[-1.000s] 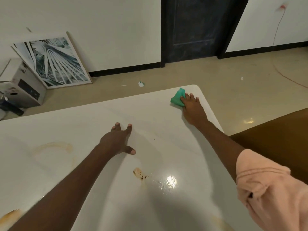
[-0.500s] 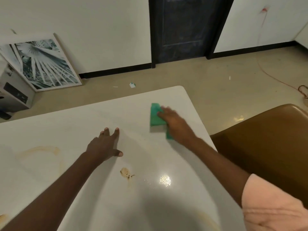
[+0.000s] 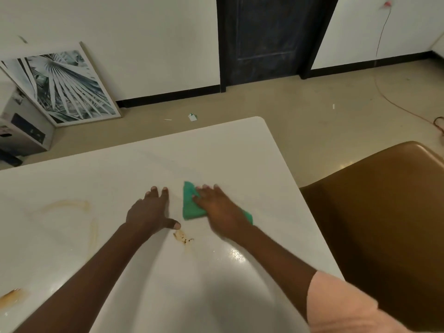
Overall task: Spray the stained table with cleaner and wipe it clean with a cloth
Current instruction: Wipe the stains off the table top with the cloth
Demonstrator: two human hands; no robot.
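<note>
A white table (image 3: 228, 150) fills the lower view. My right hand (image 3: 221, 210) presses a green cloth (image 3: 191, 203) flat on the tabletop near the middle. My left hand (image 3: 150, 211) rests flat beside it, fingers spread, holding nothing. A small brown stain (image 3: 183, 237) lies just below my left thumb. Faint brown ring smears (image 3: 69, 205) mark the table's left side, and another brown stain (image 3: 13, 296) sits at the lower left edge. No spray bottle is in view.
A brown chair (image 3: 384, 224) stands against the table's right edge. A framed palm-leaf picture (image 3: 64, 85) leans on the far wall beside a box (image 3: 21, 131). A dark door (image 3: 266, 37) is behind, and an orange cable (image 3: 408, 111) runs across the floor.
My right hand has dragged the green cloth from the table's far right corner back toward the middle, close to my left hand. My left hand stayed planted.
</note>
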